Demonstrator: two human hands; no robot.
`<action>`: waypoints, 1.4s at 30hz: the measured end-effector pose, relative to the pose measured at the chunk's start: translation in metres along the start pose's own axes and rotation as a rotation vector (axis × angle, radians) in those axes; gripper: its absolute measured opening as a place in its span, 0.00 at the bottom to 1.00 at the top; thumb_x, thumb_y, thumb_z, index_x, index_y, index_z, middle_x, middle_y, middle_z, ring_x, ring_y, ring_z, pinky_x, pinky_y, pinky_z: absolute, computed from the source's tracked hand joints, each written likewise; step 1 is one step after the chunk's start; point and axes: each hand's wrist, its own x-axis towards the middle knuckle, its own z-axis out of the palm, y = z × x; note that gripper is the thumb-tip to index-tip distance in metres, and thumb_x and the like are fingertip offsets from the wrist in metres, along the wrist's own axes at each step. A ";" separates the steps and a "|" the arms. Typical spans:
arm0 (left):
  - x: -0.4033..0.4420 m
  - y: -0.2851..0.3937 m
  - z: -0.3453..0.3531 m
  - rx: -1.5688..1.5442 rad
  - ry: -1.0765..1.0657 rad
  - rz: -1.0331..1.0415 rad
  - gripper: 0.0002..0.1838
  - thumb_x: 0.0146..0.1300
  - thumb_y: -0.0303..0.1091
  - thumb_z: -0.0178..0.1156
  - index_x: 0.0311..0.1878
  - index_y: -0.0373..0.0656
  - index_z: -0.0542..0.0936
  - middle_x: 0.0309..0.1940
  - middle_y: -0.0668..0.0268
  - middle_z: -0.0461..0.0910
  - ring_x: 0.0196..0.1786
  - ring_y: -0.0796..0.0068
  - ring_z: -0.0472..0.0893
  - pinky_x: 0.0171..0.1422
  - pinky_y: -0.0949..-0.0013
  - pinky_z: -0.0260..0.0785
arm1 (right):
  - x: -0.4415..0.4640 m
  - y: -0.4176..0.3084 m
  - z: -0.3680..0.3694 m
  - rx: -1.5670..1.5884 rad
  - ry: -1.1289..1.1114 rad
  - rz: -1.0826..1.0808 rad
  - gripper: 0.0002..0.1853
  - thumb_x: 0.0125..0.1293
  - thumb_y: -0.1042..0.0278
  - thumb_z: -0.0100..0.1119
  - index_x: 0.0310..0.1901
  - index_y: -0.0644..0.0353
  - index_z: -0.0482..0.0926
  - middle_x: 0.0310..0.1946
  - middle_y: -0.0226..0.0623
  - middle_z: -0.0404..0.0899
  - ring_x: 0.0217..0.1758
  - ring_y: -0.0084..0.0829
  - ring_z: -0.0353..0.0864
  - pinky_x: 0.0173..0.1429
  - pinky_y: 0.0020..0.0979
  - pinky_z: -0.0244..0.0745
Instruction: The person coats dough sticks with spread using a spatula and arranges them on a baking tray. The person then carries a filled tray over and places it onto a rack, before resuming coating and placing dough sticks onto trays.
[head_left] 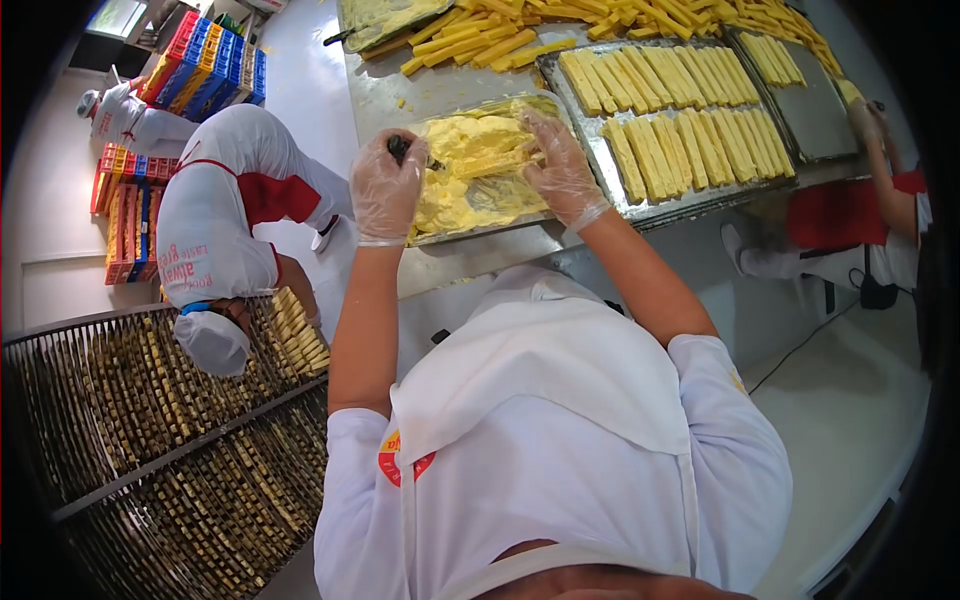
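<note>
A tray (480,232) smeared with thick yellow cream (468,140) lies before me on the metal table. My left hand (388,190), in a clear plastic glove, is closed around the black handle (399,148) of a spreading tool at the tray's left side. The tool's blade is mostly hidden. My right hand (562,172), also gloved, reaches over the tray's right edge. Its fingers curl at the right end of a cream-covered cake stick (492,163) lying in the cream; the exact contact is hard to see.
A tray of coated sticks (690,150) in two rows stands to the right, beside another tray (815,125). Plain yellow sticks (490,40) are piled behind. A co-worker (225,200) bends over a loaded rack (150,420) at left; another person's hand (868,120) works at far right.
</note>
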 end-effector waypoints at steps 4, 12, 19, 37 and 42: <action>0.001 0.024 -0.010 -0.412 -0.040 -0.142 0.08 0.64 0.32 0.67 0.40 0.37 0.82 0.29 0.64 0.81 0.33 0.76 0.80 0.40 0.71 0.73 | -0.009 -0.004 0.001 0.014 0.010 0.011 0.40 0.53 0.84 0.56 0.72 0.55 0.65 0.57 0.49 0.71 0.60 0.49 0.73 0.62 0.39 0.74; -0.002 -0.014 -0.004 -0.525 -0.039 -0.271 0.11 0.64 0.33 0.69 0.40 0.34 0.81 0.30 0.65 0.82 0.31 0.77 0.80 0.39 0.74 0.74 | -0.028 -0.022 -0.008 -0.095 -0.037 0.061 0.25 0.53 0.81 0.60 0.56 0.57 0.78 0.46 0.45 0.76 0.49 0.47 0.78 0.56 0.42 0.75; 0.001 -0.016 -0.019 -0.237 -0.108 0.020 0.10 0.64 0.33 0.68 0.40 0.36 0.82 0.29 0.63 0.84 0.31 0.76 0.80 0.40 0.70 0.74 | -0.058 -0.040 -0.045 0.116 0.411 0.295 0.13 0.53 0.77 0.67 0.42 0.66 0.82 0.41 0.38 0.77 0.39 0.27 0.81 0.44 0.27 0.80; -0.026 0.037 -0.071 -0.319 -0.170 0.331 0.08 0.61 0.23 0.69 0.42 0.37 0.81 0.34 0.59 0.84 0.35 0.64 0.84 0.45 0.65 0.75 | -0.095 -0.021 -0.067 -0.577 0.387 0.537 0.12 0.52 0.60 0.69 0.35 0.57 0.86 0.37 0.41 0.82 0.43 0.45 0.82 0.48 0.41 0.77; -0.061 0.030 -0.036 -0.191 -0.212 0.485 0.16 0.54 0.17 0.70 0.45 0.42 0.82 0.41 0.57 0.85 0.40 0.58 0.85 0.46 0.62 0.78 | -0.118 0.028 -0.090 -0.250 0.695 0.419 0.07 0.60 0.71 0.64 0.37 0.63 0.84 0.34 0.44 0.83 0.34 0.41 0.83 0.38 0.37 0.77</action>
